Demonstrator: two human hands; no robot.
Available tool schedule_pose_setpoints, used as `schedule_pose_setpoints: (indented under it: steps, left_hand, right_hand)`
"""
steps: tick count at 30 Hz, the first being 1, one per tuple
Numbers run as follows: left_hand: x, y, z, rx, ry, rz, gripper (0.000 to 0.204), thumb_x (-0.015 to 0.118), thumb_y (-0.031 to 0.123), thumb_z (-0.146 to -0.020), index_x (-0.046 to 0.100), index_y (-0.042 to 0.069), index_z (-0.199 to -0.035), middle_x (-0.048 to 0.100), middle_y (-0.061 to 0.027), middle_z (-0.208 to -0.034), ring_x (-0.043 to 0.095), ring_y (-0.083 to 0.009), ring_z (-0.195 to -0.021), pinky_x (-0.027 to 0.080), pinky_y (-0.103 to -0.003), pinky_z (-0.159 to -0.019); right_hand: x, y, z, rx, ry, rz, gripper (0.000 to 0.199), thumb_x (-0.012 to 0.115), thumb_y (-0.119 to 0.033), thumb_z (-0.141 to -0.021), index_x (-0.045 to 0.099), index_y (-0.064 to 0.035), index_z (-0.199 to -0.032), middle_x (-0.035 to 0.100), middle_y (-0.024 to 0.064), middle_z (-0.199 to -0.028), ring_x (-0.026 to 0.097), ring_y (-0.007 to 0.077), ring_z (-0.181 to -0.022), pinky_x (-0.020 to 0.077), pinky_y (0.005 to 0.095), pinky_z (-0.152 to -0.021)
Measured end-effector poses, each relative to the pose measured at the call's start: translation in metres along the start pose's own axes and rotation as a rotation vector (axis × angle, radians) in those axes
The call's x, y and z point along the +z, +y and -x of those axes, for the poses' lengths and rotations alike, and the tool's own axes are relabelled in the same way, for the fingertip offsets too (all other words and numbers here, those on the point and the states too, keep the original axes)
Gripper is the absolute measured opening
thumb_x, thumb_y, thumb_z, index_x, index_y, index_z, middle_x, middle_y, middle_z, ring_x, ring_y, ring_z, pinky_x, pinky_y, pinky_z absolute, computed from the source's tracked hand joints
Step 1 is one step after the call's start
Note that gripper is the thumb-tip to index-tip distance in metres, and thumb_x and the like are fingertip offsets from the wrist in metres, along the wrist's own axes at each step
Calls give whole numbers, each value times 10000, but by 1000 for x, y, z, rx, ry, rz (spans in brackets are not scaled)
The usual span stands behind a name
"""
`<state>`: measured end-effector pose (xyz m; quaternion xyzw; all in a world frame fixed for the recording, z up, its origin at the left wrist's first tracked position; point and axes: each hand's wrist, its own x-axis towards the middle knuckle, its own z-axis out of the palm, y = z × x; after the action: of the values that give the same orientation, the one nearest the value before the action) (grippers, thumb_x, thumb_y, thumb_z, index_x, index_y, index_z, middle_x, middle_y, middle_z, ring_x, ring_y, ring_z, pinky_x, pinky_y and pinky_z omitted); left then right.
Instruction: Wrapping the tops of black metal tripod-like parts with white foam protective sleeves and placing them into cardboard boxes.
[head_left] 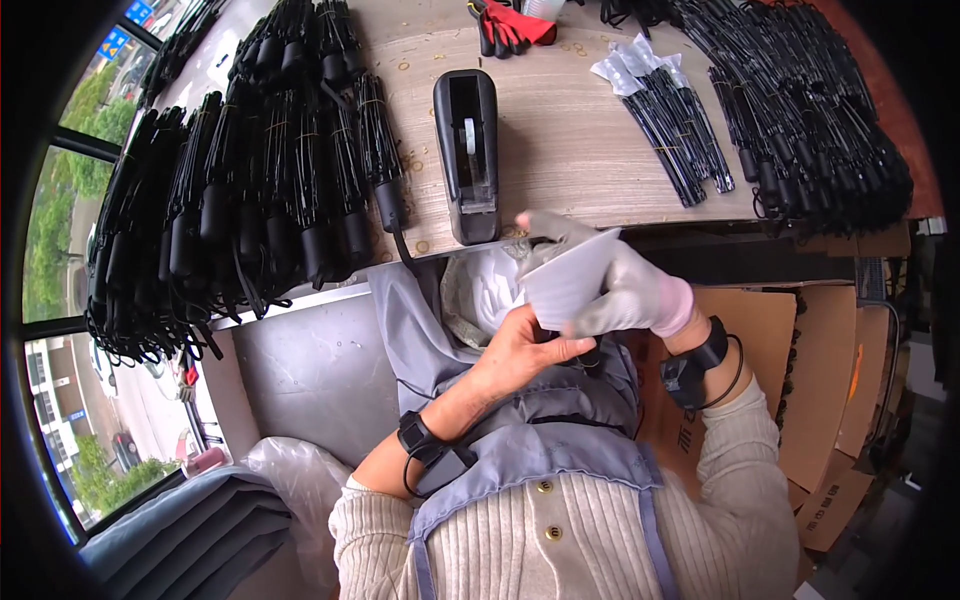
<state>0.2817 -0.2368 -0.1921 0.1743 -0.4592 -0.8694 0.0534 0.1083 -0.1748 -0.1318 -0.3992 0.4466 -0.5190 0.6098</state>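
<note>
Ahead of the right hand (pixel 638 292), the counter (pixel 560 130) offered a gap between the tape dispenser (pixel 466 155) and the small rod bundle (pixel 680 130), a red glove (pixel 515 27) at its far end. Heaped umbrella frames (pixel 275 200) barred the left, another dark heap (pixel 810 120) the right.

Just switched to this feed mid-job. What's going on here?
A person grips a flat, thin white sheet-like piece with the right hand, in a pale grey glove; the bare left hand is at its lower edge. Both are just before the pale wood-grain table, where a black tape dispenser stands between bundles of slim black rods at left and more at right.
</note>
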Motion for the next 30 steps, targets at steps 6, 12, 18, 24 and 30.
schedule_pose_setpoints:
  steps: [6, 12, 18, 24, 30]
  left_hand:
    - [-40, -8, 16, 131, 339, 136, 489, 660, -2, -813, 505, 43, -1275, 552, -57, -1211, 513, -128, -1097, 418, -274, -918]
    - [-55, 66, -7, 281, 387, -287, 240, 659, 29, -813, 648, 23, -1053, 640, -9, -912, 575, -79, -799, 448, -219, -736]
    - [-89, 99, -58, 132, 494, -823, 114, 683, 82, -810, 691, -3, -886, 634, -13, -750, 546, -62, -686, 444, -225, -606]
    - [-48, 85, -39, 271, 450, -464, 93, 689, 68, -809, 695, -22, -831, 661, -34, -763, 542, -58, -687, 443, -225, -605]
    - [-47, 15, 39, 70, 334, -409, 153, 663, -18, -807, 677, -13, -959, 660, -25, -865, 565, -58, -779, 453, -205, -679]
  right_hand:
    - [-13, 61, 26, 120, 259, 158, 492, 742, -84, -738, 550, 1, -1183, 635, 53, -1026, 584, 104, -925, 472, 267, -824]
    - [-1, 74, 17, 45, 358, 128, 329, 671, -72, -792, 593, 13, -1100, 638, 18, -907, 577, 82, -831, 475, 256, -763]
    - [2, 44, -11, 117, 124, 370, 294, 631, -28, -743, 607, 25, -1031, 628, 19, -857, 562, 84, -742, 474, 259, -679]
    - [-27, 43, -58, 505, -153, 610, 256, 612, -71, -721, 587, 51, -944, 633, 61, -729, 582, 117, -630, 476, 287, -580]
    - [-8, 28, -71, 805, -449, 224, 221, 631, -65, -687, 604, 53, -872, 605, 47, -682, 562, 126, -575, 446, 270, -525]
